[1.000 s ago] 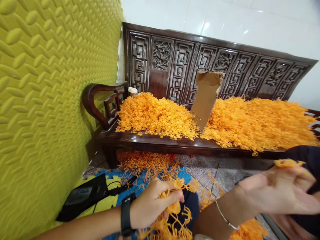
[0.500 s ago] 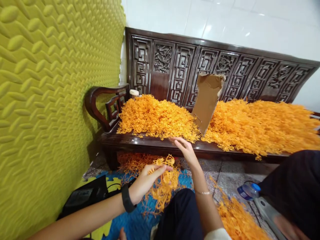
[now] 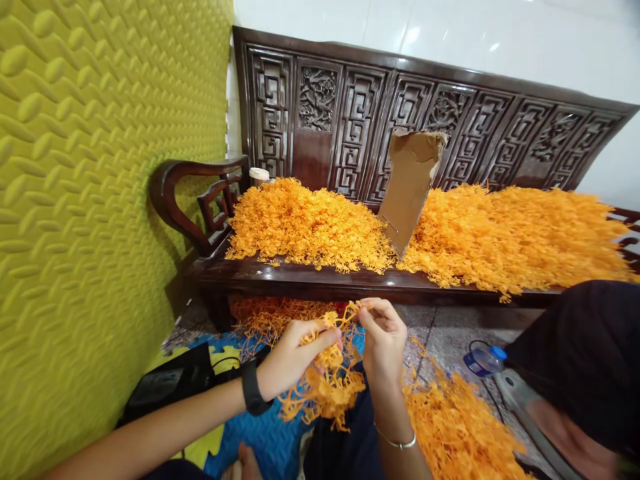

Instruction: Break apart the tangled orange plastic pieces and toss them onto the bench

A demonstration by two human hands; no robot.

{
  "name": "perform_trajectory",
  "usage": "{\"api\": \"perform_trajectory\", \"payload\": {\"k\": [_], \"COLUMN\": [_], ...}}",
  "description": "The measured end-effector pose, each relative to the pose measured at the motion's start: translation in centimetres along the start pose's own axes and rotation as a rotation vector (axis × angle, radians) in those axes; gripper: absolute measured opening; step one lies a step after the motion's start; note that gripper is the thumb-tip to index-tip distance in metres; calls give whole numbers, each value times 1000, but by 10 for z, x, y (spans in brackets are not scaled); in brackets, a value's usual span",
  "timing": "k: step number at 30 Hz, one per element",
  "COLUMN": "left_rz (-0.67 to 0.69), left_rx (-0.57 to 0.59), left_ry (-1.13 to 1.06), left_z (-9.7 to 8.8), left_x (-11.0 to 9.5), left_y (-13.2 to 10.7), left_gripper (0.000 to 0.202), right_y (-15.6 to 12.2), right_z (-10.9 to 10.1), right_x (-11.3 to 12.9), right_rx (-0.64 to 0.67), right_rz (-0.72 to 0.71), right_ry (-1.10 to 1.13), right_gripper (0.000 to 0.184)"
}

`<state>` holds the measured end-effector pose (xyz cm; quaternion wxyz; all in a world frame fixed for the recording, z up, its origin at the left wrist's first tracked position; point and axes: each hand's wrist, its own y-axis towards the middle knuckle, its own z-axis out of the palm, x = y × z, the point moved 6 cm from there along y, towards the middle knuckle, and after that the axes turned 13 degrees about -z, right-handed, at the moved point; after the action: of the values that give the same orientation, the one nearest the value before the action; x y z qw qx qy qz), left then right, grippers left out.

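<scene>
My left hand (image 3: 300, 353), with a black band on the wrist, is closed on a bunch of orange plastic flower pieces (image 3: 333, 390) that dangles below the fingers. My right hand (image 3: 384, 330), wearing a thin bracelet, pinches one stringy piece at the top of that bunch between thumb and fingertips. Both hands are close together in front of the dark wooden bench (image 3: 300, 283). On its seat lie a left heap of orange flower pieces (image 3: 310, 223) and a larger right heap (image 3: 515, 233), parted by an upright piece of cardboard (image 3: 407, 187).
Orange strands (image 3: 280, 323) lie under the bench, and another orange pile (image 3: 460, 420) is on the floor at right. A blue-capped bottle (image 3: 485, 361) is near another person's dark-clothed leg (image 3: 575, 363). A black bag-like object (image 3: 165, 387) lies left, beside a yellow textured mat (image 3: 100, 233).
My right hand has come down from the bench edge to my left hand and now pinches a piece of the bunch. The view has shifted slightly.
</scene>
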<state>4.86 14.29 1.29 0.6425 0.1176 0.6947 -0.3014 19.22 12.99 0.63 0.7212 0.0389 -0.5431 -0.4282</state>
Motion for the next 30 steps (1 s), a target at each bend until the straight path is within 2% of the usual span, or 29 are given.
{"api": "perform_trajectory", "payload": {"k": [2,4,6,8,10,11,12,14,16,18,19,20,22,24,25,27,30], "left_rz": [4,30,76,100,77,56,38,31,60,71,70,66,65,83,87,96,116], "left_rx": [-3,-9,1,34,76,96,108,113,97,84,81,77,53,26,22,20,23], "left_ry": [39,69,143,232,269,252,225,184,170,128,90,48,-23,-61,-81,-115,-126], "left_z": [5,9,14,19,23,24,25,27,29,32,33,34,33,32,32,32,34], "left_x": [-6,-12,-17,-15,-7,-1,4,11,15,18,20,21,24,24,23,20,11], "left_y": [-2,-5,-11,-17,-20,-20,-18,-13,-6,0,3,5,7,7,6,4,-1], "left_gripper": [33,33,33,34,35,35,37,38,39,39,40,40,39,37,37,38,37], "right_y": [-5,-1,12,31,48,56,63,79,101,132,149,165,179,172,163,140,96], "right_z": [1,-1,-15,-43,-71,-78,-81,-69,-43,-12,6,22,37,36,32,22,15], "right_x": [5,10,19,39,68,84,99,118,117,94,73,46,-14,-55,-66,-74,-64], "right_rx": [-117,-181,-252,-385,-536,-576,-593,-559,-468,-301,-134,54,352,538,596,691,869], "right_rz": [-22,-45,-127,-301,-530,-636,-723,-841,-886,-845,-749,-606,-231,11,77,148,265], "right_ry": [18,37,47,54,34,5,-28,-96,-171,-278,-357,-415,-490,-509,-504,-469,-360], "right_gripper": [12,12,11,13,17,18,19,25,26,27,34,52,84,92,88,67,42]}}
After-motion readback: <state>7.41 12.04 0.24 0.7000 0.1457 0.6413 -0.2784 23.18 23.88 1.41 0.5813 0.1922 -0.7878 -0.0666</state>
